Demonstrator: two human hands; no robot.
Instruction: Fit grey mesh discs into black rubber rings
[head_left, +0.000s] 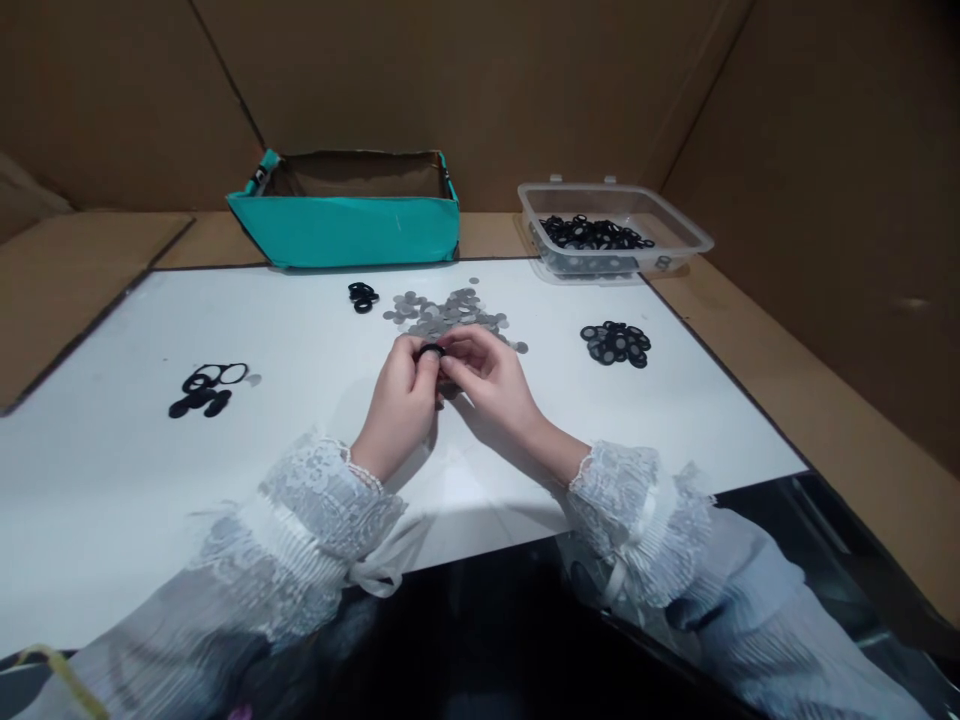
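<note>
Near the middle of the white board, my left hand (401,400) pinches a small black ring (430,349) between thumb and fingers. My right hand (499,385) meets it from the other side, its thumb and fingertips closed at the ring's right edge. The lower part of the ring is hidden by my thumbs. Just beyond both hands lies a loose pile of grey discs (454,312), partly covered by my fingers.
A teal box (360,232) stands at the back left, and a clear tub (615,262) with black rings at the back right. Black ring piles lie at right (616,343), left (200,392) and back (363,297). Cardboard walls surround the white board (300,320).
</note>
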